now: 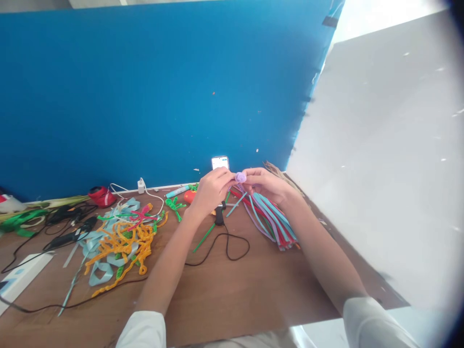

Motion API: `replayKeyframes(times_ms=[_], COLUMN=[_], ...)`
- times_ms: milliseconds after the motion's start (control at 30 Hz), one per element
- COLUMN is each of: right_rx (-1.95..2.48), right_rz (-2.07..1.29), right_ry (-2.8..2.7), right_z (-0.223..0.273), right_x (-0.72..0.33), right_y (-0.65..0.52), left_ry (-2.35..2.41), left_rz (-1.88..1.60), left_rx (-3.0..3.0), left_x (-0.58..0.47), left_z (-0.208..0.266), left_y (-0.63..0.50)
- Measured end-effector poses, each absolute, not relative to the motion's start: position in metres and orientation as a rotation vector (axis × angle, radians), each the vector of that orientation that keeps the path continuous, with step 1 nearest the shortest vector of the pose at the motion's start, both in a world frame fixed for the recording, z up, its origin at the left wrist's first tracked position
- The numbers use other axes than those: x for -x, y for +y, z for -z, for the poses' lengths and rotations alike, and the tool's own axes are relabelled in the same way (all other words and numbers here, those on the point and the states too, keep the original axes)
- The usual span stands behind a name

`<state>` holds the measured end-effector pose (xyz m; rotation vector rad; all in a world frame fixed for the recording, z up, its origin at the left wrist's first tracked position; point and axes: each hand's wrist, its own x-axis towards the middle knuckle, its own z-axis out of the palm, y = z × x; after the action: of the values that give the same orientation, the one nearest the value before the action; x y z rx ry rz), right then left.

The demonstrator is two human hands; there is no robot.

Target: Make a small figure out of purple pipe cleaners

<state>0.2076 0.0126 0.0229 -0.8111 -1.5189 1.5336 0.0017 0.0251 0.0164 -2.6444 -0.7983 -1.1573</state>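
Observation:
A small lilac pipe-cleaner coil (240, 177) is held up between my two hands, above the back part of the table. My left hand (214, 188) pinches it from the left, fingers closed. From the other side, the closed fingers of my right hand (266, 183) grip it too. Under my right wrist lies a bundle of pipe cleaners (277, 224) in blue, lilac, red and green. A black-handled tool with a cord (219, 215), perhaps a glue gun, rests below my hands. Close by is a green stem (203, 238).
Orange pipe-cleaner pieces (126, 241) and light-blue ribbon (101, 273) are heaped at left. A white power strip (27, 275) and black cords lie beyond. A lit phone (220, 162) leans on the blue partition (163, 96). A white panel (384, 145) borders the right.

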Motion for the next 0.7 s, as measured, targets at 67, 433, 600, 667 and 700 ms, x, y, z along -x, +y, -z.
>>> replayKeyframes(times_ms=[67, 433, 600, 667, 700], right_rx=[0.814, 1.028, 1.193, 1.257, 1.269], right_rz=[-1.574, -1.003, -0.595, -0.611, -0.663], right_ry=[-1.498, -1.858, -1.96, -1.942, -1.929], right_z=[-0.0233, -0.0213, -0.0157, -0.0153, -0.016], right_x=[-0.2082, -0.2095, -0.2082, -0.2077, -0.2075], right_y=[0.0124, 0.0142, 0.0176, 0.0167, 0.0155], left_ry=[-0.729, -0.678, -0.684, -0.685, -0.686], left_rz=[1.112, 0.827, 0.78, 0.784, 0.791], left_rx=[2.556, 2.376, 2.352, 2.368, 2.375], left_x=[-0.0006, 0.0041, 0.0023, 0.0014, 0.0012], left_z=[-0.0174, -0.0178, -0.0138, -0.013, -0.0131], left_y=[0.0246, 0.0258, 0.0289, 0.0296, 0.0293])
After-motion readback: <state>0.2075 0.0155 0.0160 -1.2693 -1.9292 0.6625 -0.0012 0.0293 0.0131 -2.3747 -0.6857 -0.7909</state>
